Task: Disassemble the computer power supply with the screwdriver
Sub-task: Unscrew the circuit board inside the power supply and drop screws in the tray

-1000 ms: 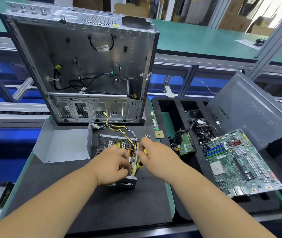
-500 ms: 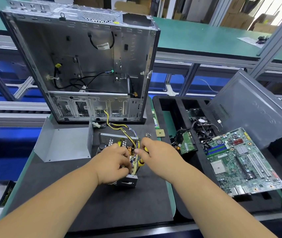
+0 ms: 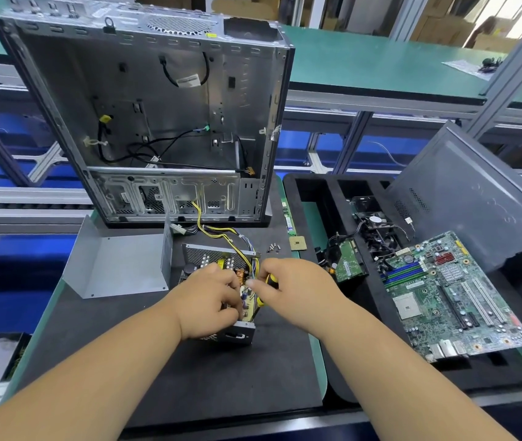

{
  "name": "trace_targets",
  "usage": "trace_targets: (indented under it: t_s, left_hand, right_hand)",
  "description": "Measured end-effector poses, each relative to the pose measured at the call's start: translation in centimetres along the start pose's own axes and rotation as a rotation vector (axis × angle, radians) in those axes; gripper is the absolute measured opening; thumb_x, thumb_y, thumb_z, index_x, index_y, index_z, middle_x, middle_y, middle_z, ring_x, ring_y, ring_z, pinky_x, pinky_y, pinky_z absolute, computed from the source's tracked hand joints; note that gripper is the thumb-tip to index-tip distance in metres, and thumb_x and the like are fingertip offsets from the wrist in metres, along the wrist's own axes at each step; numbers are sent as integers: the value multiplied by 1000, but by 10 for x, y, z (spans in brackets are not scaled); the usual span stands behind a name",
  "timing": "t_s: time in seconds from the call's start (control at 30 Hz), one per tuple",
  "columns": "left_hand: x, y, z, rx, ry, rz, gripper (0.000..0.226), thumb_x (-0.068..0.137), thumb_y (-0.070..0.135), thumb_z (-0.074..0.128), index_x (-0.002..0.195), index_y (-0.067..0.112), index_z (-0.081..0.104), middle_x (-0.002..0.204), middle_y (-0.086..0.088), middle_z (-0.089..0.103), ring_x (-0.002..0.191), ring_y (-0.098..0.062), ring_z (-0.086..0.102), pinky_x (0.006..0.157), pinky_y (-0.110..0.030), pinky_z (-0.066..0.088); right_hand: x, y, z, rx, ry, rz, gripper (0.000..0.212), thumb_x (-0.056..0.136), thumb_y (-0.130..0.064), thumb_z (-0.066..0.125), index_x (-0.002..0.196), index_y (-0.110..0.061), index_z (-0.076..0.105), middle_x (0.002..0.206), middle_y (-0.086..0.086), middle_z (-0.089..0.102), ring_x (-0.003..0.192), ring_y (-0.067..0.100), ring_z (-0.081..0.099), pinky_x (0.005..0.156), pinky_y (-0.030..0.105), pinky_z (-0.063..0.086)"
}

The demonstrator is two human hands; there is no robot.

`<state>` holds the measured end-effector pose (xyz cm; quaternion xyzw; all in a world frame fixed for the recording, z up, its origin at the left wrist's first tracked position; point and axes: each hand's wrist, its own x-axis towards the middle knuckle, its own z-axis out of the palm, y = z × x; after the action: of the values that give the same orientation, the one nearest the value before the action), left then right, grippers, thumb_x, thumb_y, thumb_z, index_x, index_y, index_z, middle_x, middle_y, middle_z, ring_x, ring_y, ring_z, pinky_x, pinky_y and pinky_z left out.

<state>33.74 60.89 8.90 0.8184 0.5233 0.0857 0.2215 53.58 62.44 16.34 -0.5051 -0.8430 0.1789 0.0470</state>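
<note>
The supply (image 3: 218,281) sat on the black mat (image 3: 164,361) in front of the case (image 3: 145,116), its cover (image 3: 119,262) already off and lying just to its left. The left hand (image 3: 208,300) lay curled over the open unit, fingers wrapped onto its board, steadying it. The right hand (image 3: 294,291) was closed round the yellow-and-black screwdriver (image 3: 264,289), the tip buried somewhere by the board's right edge; the tip and the screw itself were hidden behind the fingers.

A board screw looked like the step in hand. To do it well, the driver should stand square to the screw head with steady downward pressure, while the left hand pins the housing so it cannot twist on the mat. The yellow wires (image 3: 221,237) trailing back to the case ran close by, so the shaft wants to stay clear of them. Loosened screws belong with the small cluster of screws (image 3: 273,248) just beyond the supply.
</note>
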Motion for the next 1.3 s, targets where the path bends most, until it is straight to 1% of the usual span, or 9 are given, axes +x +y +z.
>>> trace_targets:
  t_s: [0.17, 0.3, 0.4, 0.53, 0.77, 0.9, 1.0, 1.13, 1.3]
  left_hand:
    - [-1, -1, -1, -17, 9, 8, 25, 81, 34, 52, 87, 35, 76, 102, 16, 55, 98, -11, 37, 90, -27, 34]
    - [-1, -1, 0, -23, 11, 7, 21, 82, 30, 57, 86, 36, 76, 100, 16, 54, 97, -10, 37, 90, -26, 33]
    - [0, 1, -1, -29, 8, -2, 24, 80, 34, 53, 86, 37, 76, 99, 17, 54, 98, -9, 36, 90, -25, 32]
    - [0, 2, -2, -36, 15, -9, 29, 76, 37, 48, 85, 37, 76, 98, 18, 54, 95, -7, 35, 88, -24, 32]
    - [-1, 3, -4, -25, 2, -9, 29, 76, 36, 48, 84, 35, 76, 99, 17, 55, 98, -11, 39, 91, -29, 36]
    - [-1, 4, -4, -33, -1, -25, 31, 75, 37, 46, 83, 35, 76, 99, 18, 55, 98, -11, 39, 92, -31, 37]
    - [-1, 3, -3, -34, -8, -29, 32, 75, 38, 46, 84, 36, 76, 99, 19, 54, 98, -10, 39, 92, -31, 37]
    - [-1, 2, -2, -31, 3, -24, 30, 75, 39, 47, 84, 36, 76, 96, 20, 52, 98, -8, 38, 92, -32, 36]
    - [-1, 4, -3, -28, -3, -33, 32, 75, 39, 46, 84, 37, 76, 99, 18, 54, 99, -10, 39, 93, -33, 37]
  right_hand:
    - [3, 6, -1, 101, -29, -9, 11, 98, -36, 51, 95, -26, 49, 78, -5, 55, 63, 10, 44, 54, 31, 32]
    - [2, 10, -2, 198, -45, -7, 12, 90, -24, 55, 102, -22, 52, 81, -9, 48, 74, 14, 44, 57, 26, 32]
    - [1, 11, 1, 95, -11, -32, 13, 93, -32, 53, 100, -21, 50, 85, -5, 53, 82, 21, 49, 61, 33, 36]
    - [3, 13, 4, -25, 21, -49, 30, 101, -50, 42, 95, -21, 46, 71, -5, 51, 73, 23, 50, 60, 35, 35]
    - [3, 11, 5, 156, -72, -45, 13, 99, -29, 51, 98, -24, 39, 70, -7, 46, 57, 7, 41, 48, 28, 25]
    - [1, 13, -4, 243, -155, -35, 14, 94, -19, 56, 101, -24, 45, 91, -3, 54, 81, 20, 51, 68, 36, 46]
    - [-2, 13, -7, 234, -163, -26, 11, 91, -21, 57, 95, -28, 49, 99, -3, 56, 89, 19, 52, 80, 38, 49]
    - [-4, 10, -1, 145, -78, -28, 30, 94, -56, 50, 89, -26, 51, 82, -5, 56, 77, 16, 51, 67, 35, 46]
    - [0, 11, 4, 211, -30, -19, 15, 99, -38, 51, 96, -24, 49, 82, -4, 58, 71, 18, 50, 61, 35, 40]
